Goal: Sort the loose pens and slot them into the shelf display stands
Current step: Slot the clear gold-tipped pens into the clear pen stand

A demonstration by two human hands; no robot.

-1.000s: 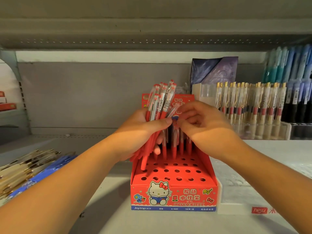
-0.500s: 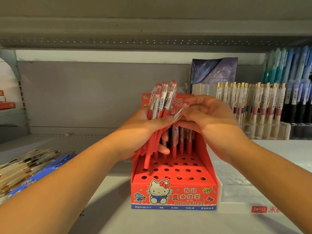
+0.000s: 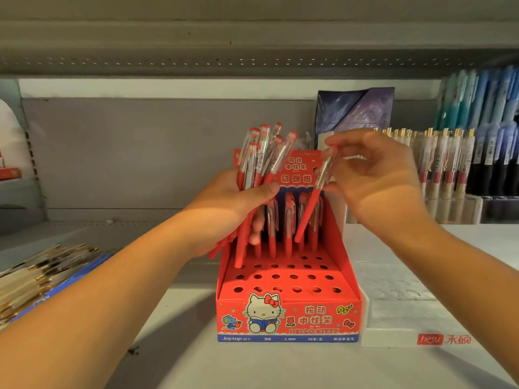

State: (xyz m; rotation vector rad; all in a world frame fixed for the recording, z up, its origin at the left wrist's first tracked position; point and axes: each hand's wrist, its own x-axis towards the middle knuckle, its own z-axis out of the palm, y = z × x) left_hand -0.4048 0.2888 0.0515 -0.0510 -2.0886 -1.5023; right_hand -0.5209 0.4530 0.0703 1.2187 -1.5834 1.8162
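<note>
Change since half a second ago: the right hand was then pressed against the bundle; it now stands apart from it, up and to the right. It has drawn a single red pen clear of the rest. Thumb and fingers pinch the clear upper barrel of this pen. The pen is tilted, red end down and to the left, above the back rows of the Hello Kitty display stand.

The left hand grips the bundle of red pens as before, thumb across the front, caps fanned upward. The stand has not shifted; it sits at the front edge of the shelf, middle of view. The slotted pens occupy its rear row; the front rows of holes are open.

Limits of view:
- The right hand is motion-blurred, so its finger positions are unclear.
- The single pen's lower end overlaps the slotted pens; contact cannot be determined.
- The left hand covers the middle of the bundle and part of the rear row, so no pen count is possible.
- The loose pens at the shelf's left edge are cut off by the frame.
- The gold-clipped pens towards the right rear are partly behind the right hand.
</note>
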